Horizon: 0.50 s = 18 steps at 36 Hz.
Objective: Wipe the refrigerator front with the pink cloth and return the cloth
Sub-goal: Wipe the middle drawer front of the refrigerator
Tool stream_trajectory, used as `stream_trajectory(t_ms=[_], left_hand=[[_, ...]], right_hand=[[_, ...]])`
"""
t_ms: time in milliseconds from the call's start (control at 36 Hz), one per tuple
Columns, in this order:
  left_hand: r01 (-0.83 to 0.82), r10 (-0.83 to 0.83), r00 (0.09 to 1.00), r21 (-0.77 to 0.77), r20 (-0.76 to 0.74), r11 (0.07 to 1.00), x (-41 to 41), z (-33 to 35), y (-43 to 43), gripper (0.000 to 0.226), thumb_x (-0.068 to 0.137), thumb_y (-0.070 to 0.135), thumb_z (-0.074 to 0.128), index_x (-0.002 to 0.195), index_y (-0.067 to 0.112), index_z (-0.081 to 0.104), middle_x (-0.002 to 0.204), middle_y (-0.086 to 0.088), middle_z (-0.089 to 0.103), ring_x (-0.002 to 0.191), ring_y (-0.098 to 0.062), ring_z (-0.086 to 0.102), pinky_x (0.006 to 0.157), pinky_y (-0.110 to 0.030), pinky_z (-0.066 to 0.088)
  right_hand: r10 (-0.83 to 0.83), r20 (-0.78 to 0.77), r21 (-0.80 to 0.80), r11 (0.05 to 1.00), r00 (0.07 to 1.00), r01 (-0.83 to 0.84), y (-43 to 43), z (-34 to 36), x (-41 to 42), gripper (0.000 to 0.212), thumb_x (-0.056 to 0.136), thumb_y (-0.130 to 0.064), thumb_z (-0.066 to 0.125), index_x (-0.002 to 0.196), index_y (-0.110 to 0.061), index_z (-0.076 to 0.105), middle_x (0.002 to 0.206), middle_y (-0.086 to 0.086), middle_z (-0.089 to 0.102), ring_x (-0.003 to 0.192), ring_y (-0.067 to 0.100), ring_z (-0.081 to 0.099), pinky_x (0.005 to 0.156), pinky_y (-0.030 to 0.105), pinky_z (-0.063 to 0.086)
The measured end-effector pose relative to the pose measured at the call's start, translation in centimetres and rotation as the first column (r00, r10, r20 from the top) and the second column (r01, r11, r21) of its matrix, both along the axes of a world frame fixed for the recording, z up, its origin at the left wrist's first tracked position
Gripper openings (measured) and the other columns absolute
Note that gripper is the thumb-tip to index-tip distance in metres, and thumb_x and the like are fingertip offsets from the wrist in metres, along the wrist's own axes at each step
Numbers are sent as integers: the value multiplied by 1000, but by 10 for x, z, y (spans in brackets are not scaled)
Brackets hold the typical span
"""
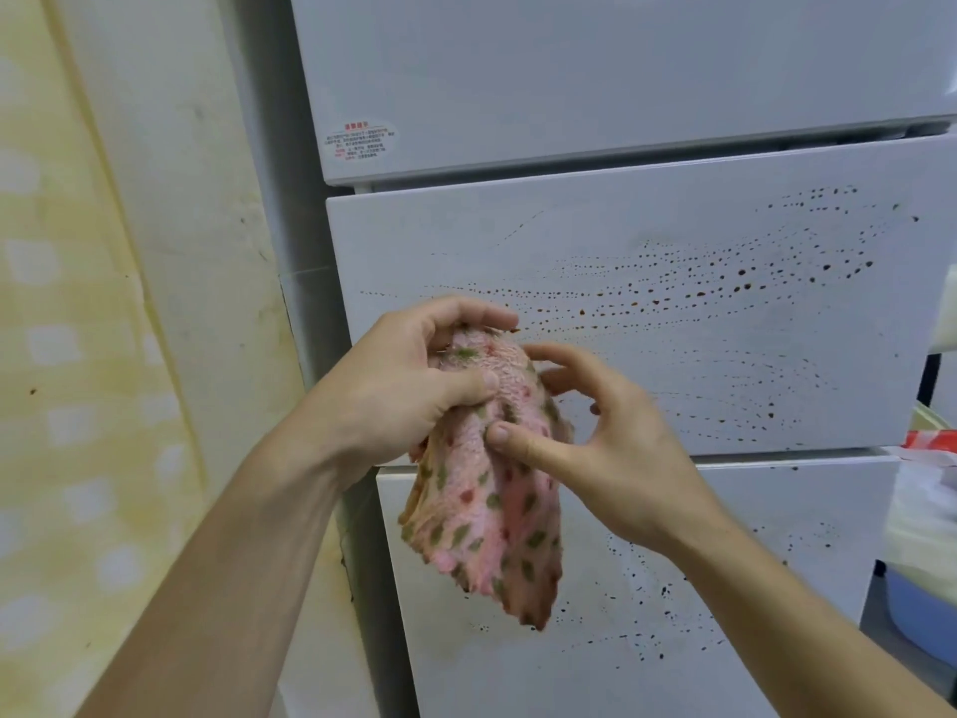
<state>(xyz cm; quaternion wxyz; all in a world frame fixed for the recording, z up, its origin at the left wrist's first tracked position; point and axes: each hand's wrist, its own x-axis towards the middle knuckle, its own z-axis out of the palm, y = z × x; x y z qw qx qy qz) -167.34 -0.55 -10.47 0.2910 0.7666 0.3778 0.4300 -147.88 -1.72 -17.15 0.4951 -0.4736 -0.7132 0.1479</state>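
A: What stands at the far left?
B: A yellowish curtain (62, 355) with pale squares, then a strip of stained wall (207, 241), then the fridge (569, 70), which fills the view nearly to the right edge.
A: How many panels (621, 235) on its front?
B: Three, stacked. The top one bears one label (360, 146) with red print (too small to read) at its lower left corner. The middle and bottom ones are flecked with rows of dark spots (745, 287), thicker toward the right.
A: And the cloth?
B: One cloth (492, 494), pink with green and red dots, held up in front of the fridge over the seam between the middle and bottom panels, hiding part of both. Whether it touches the front I cannot tell.
A: The hands?
B: Two, both bare. The left hand (409, 386) grips the cloth's bunched top, fingers curled over it, thumb pressed into it. The right hand (621, 448) pinches the cloth just beside, thumb on the near face, fingers bent round behind.
A: Anything past the fridge?
B: At the right edge, a red and white bag (932, 440) and, lower down, one blue basin (916, 608), both cut off by the frame
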Motion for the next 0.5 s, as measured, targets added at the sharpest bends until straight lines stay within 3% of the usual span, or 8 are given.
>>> stream_trajectory(t_ms=[56,111,194,278,333,389,444,500], left_hand=[[12,-13,999,-15,-33,1000,0,1,0,45,93,-6,70,119,31,74,110,3,78,104,-16,75,99,-44,59],[16,-17,998,-30,-52,999,-1,1,0,44,93,-5,72,120,30,74,108,3,79,102,-15,75,98,-40,61],[-21,19,994,-20,-109,1000,-4,-2,0,42,93,1,74,121,32,75,106,9,79,101,-8,75,98,-37,60],[-162,180,967,112,-181,980,-5,-5,4,36,91,12,80,116,38,77,109,19,76,104,1,70,102,-33,56],[-238,271,945,187,-183,953,-6,-8,7,29,88,19,83,108,40,79,100,24,75,95,6,69,94,-26,56],[-301,345,925,245,-161,921,-7,-9,11,20,85,24,86,94,40,79,86,24,73,80,4,66,77,-20,52],[-349,394,911,288,-118,892,-7,-10,15,16,82,27,88,86,38,78,85,17,70,75,-3,62,69,-19,45],[-391,428,903,324,-48,862,-5,-13,17,18,80,32,89,88,36,74,88,12,64,74,-6,57,68,-20,42]], right_hand=[[20,-36,-16,1000,999,-20,0,1,-3,44,77,-59,82,115,-46,65,110,-22,70,111,-5,60,89,14,46],[60,-91,-72,995,994,-67,-2,4,-4,23,83,-46,82,97,-32,70,95,-16,73,94,-1,66,82,27,57],[41,-59,-171,984,997,-50,-2,7,-2,31,84,-48,81,85,-20,66,76,-8,71,70,7,65,66,32,52],[13,-5,-200,980,1000,-14,1,8,0,37,79,-55,83,86,-22,66,81,-6,74,69,10,67,63,34,51],[4,-10,-179,984,1000,-5,2,9,3,36,78,-53,84,83,-23,67,72,-12,67,59,5,57,55,22,44],[16,-22,-160,987,1000,-20,2,13,7,37,80,-51,84,82,-18,66,68,-12,59,59,6,50,55,18,38],[104,-102,-175,977,989,-121,3,16,10,38,83,-48,83,82,-14,65,73,-5,60,65,10,54,61,24,41],[192,-295,-179,951,936,-251,1,19,6,36,82,-42,85,74,-17,60,73,-2,62,67,14,60,60,26,45]])
